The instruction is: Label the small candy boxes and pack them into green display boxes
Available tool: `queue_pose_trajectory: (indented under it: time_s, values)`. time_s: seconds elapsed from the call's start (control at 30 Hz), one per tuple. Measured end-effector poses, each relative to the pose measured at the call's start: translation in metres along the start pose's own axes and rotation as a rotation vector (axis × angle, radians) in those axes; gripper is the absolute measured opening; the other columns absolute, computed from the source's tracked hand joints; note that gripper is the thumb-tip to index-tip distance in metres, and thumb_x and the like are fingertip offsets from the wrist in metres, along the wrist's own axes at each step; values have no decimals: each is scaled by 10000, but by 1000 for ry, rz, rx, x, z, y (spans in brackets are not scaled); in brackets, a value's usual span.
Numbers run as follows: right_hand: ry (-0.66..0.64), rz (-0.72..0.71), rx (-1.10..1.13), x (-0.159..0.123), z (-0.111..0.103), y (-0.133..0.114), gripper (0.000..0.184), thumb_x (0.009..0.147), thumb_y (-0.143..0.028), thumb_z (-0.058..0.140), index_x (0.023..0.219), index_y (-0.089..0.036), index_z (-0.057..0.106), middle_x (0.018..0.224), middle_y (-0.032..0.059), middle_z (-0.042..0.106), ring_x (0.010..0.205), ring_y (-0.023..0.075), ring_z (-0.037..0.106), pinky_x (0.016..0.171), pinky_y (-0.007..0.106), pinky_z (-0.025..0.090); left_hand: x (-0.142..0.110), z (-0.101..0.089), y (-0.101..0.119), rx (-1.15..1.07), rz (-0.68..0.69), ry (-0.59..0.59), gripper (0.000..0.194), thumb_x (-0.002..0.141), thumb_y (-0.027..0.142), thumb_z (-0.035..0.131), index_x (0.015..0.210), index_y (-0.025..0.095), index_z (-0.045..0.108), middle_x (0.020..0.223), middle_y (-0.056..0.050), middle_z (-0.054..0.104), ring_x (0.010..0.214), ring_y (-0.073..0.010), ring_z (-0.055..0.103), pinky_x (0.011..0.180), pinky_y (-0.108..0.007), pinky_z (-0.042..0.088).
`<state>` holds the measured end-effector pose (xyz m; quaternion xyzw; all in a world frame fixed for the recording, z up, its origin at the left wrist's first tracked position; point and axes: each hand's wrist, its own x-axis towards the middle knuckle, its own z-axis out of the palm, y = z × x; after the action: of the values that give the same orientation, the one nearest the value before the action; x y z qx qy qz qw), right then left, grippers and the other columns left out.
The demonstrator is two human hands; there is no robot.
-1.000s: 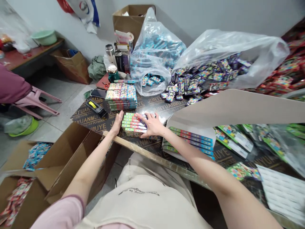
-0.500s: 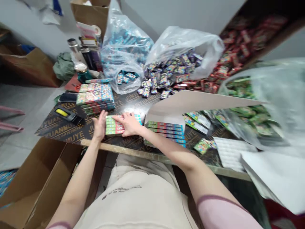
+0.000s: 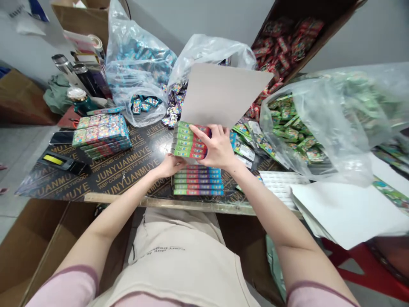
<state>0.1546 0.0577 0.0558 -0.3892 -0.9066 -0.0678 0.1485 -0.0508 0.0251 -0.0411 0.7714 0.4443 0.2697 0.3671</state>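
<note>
My right hand and my left hand together hold a stack of thin green-and-red packs, lifted just above a second layer of packs that lies near the table's front edge. The right hand's fingers curl over the stack's right end. Under its left end sits the left hand, with the fingers partly hidden. A grey cardboard flap stands upright right behind the held stack.
A pile of colourful flat boxes lies left on the plywood table. Clear bags of small packets stand behind and right. Flasks, a black-and-yellow tool, white sheets and open cartons surround me.
Both hands lifted the stack of packs off the table and carried it right, above the packs by the cardboard flap. My view swung right, and the flap now stands more upright.
</note>
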Motion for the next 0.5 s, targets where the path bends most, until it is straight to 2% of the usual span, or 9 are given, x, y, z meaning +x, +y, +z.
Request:
queue_pose_trajectory:
  time_s: [0.07, 0.13, 0.17, 0.23, 0.27, 0.33, 0.4, 0.43, 0.5]
  values:
    - [-19, -33, -44, -7, 12, 5, 894, 734, -546, 621, 1504, -289, 245, 1220, 147, 402, 1070, 347, 395, 914, 473, 267, -9, -8, 12, 69, -5, -73, 353, 913, 398, 453, 953, 165, 717, 957, -91, 731, 953, -237, 644, 996, -430, 424]
    - [-52, -69, -58, -16, 21, 6, 877, 735, -525, 628, 1498, -304, 256, 1218, 148, 414, 1067, 340, 393, 908, 453, 254, -24, -24, 25, 138, -29, -109, 309, 894, 398, 499, 905, 187, 724, 938, -67, 733, 931, -232, 649, 993, -432, 421]
    - [-70, -79, -63, -20, 24, 5, 880, 731, -504, 636, 1499, -308, 252, 1220, 148, 419, 1067, 340, 390, 906, 448, 246, -30, -33, 31, 172, -64, -82, 315, 882, 424, 521, 853, 187, 725, 880, -60, 732, 886, -228, 654, 968, -426, 437]
    - [-103, -83, -68, -28, 29, 6, 888, 727, -459, 644, 1502, -307, 237, 1219, 148, 430, 1065, 340, 387, 898, 440, 234, -35, -48, 41, 243, -119, 76, 372, 826, 516, 581, 821, 170, 716, 824, -67, 713, 839, -232, 652, 911, -414, 470]
    - [-116, -78, -68, -30, 30, 6, 887, 727, -446, 642, 1503, -306, 236, 1214, 148, 436, 1062, 340, 388, 895, 437, 229, -32, -53, 44, 282, -110, 170, 442, 766, 574, 629, 896, 160, 710, 893, -87, 707, 895, -254, 645, 913, -419, 471]
    - [-137, -66, -60, -30, 33, 8, 874, 725, -438, 640, 1497, -294, 257, 1202, 152, 447, 1058, 339, 390, 889, 432, 224, -19, -53, 46, 368, -4, 253, 798, 586, 652, 737, 1189, 145, 610, 1191, -150, 618, 1132, -327, 556, 996, -461, 421]
    - [-159, -63, -37, -27, 36, 9, 867, 709, -441, 650, 1484, -269, 300, 1188, 156, 460, 1057, 338, 387, 884, 425, 221, -1, -47, 42, 439, 102, 179, 1120, 470, 638, 797, 1394, 135, 412, 1383, -191, 454, 1282, -372, 422, 1070, -493, 346]
    - [-173, -65, -22, -25, 37, 10, 866, 699, -443, 657, 1476, -258, 321, 1178, 157, 469, 1053, 336, 386, 880, 421, 221, 7, -43, 39, 465, 117, 130, 1167, 464, 608, 808, 1426, 128, 354, 1395, -198, 427, 1287, -377, 411, 1075, -496, 338]
    - [-203, -78, 19, -21, 39, 9, 882, 673, -462, 675, 1462, -242, 349, 1154, 156, 487, 1034, 330, 389, 868, 413, 223, 17, -39, 34, 499, 103, 56, 1121, 475, 531, 817, 1413, 119, 361, 1326, -187, 469, 1217, -365, 469, 1041, -481, 377]
